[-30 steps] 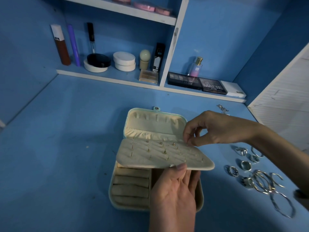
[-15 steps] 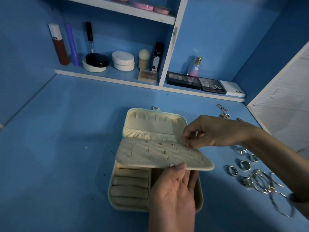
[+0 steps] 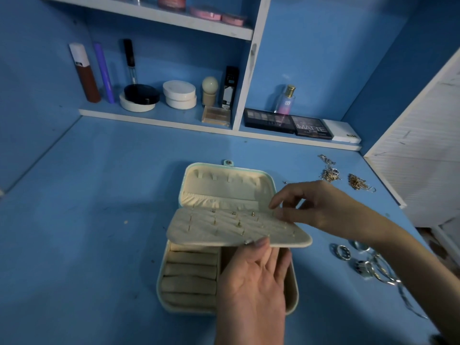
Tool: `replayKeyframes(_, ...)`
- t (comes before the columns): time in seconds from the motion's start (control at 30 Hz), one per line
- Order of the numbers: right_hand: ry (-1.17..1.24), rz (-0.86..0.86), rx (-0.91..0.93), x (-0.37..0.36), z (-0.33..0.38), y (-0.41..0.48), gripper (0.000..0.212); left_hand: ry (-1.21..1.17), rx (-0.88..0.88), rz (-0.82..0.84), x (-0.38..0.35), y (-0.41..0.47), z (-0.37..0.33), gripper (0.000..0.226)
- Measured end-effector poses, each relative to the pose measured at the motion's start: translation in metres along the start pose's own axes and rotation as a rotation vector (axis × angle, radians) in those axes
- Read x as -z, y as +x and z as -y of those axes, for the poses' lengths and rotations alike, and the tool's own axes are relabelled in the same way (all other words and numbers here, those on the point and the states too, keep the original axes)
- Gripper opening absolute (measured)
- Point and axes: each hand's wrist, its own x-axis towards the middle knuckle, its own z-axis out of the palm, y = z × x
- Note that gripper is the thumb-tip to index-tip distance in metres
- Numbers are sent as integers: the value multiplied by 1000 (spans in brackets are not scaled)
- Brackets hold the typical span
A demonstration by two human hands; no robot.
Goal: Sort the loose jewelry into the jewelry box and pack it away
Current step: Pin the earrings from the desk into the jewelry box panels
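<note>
Since a second ago the right hand (image 3: 321,207) is loosening its pinch, forefinger lifting off the thumb above the far right corner of the flap (image 3: 224,229); whether its fingers are grasping anything I cannot tell. The left hand (image 3: 251,277) is gripping the flap's near edge, thumb on top and fingers beneath, over the open jewelry box (image 3: 174,310) at the worktop's (image 3: 87,220) middle. Tiny studs (image 3: 252,214) are sticking up from the flap; padded rolls (image 3: 191,270) are filling the box's left half, while the left hand is hiding its right half. Right of the box, rings (image 3: 343,251) and bangles (image 3: 383,272) are lying partly under the right forearm; chains (image 3: 331,171) are sitting near the far right edge. Bare worktop is stretching left to the wall (image 3: 25,120).
</note>
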Motion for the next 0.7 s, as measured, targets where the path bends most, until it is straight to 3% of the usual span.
replayKeyframes(0.07,2,-96,58,-4,-4,-12,23,-2,0,18,0,-1,0,104)
replayKeyframes(0.17,-21,-98,147,-4,-5,-29,29,22,9,24,-1,-2,-1,104)
replayKeyframes(0.33,-30,-125,239,-5,-7,-38,14,20,47,3,-3,1,-3,96)
replayKeyframes(0.43,64,-195,222,-4,-4,-35,6,31,67,-42,-6,4,-6,106)
replayKeyframes(0.57,131,-273,186,-4,-5,-24,10,37,30,-53,-11,10,-11,122)
replayKeyframes(0.7,207,-377,143,-10,-11,-6,11,-13,58,-37,-10,15,-18,106)
